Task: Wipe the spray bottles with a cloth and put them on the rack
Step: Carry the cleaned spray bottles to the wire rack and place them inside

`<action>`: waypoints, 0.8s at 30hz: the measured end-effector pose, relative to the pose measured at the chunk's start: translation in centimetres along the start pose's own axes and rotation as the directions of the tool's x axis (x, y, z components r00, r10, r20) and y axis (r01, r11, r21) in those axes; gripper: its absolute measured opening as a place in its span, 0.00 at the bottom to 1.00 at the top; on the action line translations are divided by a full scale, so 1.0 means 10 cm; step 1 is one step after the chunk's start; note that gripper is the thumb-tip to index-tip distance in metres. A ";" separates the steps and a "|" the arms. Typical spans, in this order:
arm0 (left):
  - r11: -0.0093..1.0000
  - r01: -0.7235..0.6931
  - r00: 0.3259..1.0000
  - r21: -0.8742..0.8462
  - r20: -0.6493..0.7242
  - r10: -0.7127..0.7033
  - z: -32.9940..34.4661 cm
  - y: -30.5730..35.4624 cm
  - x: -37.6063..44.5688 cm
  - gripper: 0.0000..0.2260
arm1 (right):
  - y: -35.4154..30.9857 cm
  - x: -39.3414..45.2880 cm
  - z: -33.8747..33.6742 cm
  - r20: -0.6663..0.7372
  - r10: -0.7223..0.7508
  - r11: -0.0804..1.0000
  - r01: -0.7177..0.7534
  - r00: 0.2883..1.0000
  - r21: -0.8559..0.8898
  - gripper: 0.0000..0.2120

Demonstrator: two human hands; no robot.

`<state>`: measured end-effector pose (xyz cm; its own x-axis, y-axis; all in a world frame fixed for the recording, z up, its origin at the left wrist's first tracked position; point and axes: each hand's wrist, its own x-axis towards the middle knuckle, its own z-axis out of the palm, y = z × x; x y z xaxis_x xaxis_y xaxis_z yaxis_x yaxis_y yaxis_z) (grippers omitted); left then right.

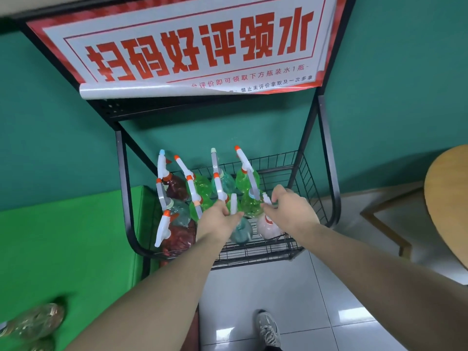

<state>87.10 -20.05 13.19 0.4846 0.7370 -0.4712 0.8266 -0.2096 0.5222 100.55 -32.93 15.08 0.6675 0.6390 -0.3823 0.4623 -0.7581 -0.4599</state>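
A black wire rack (314, 178) holds several spray bottles with white-and-orange trigger heads, in red, green and teal. My left hand (217, 219) grips the white trigger head of a teal spray bottle (240, 231) standing at the basket's front. My right hand (291, 211) grips the head of a pale pink spray bottle (267, 226) beside it. Both bottles stand upright inside the basket. No cloth is visible.
A big red-and-white sign (192, 46) hangs on top of the rack. A green padded surface (63, 249) lies at left with clear bottles (35, 323) on it. A round wooden table (448, 198) stands at right. My shoe (268, 330) is on white floor tiles.
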 end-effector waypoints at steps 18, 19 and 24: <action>0.987 -0.080 0.963 -0.142 -0.268 0.040 -1.66 -2.65 -1.73 0.06 | -2.36 -1.95 1.67 0.020 -0.402 0.914 0.403 0.915 -0.041 0.11; 0.989 -0.043 0.962 -0.140 -0.273 0.003 -1.77 -2.94 -1.87 0.06 | -2.56 -2.08 1.88 0.064 -0.431 0.899 0.434 0.900 -0.054 0.11; 0.951 0.146 0.909 -0.271 -0.343 -0.237 -2.09 -4.37 -2.51 0.17 | -3.44 -2.57 2.83 0.268 -0.568 0.778 0.614 0.778 -0.135 0.12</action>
<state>32.87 -15.93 17.09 0.1466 0.9398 -0.3085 0.7794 0.0823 0.6211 50.96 -19.56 18.07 0.1005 0.9628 -0.2508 0.8481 -0.2147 -0.4844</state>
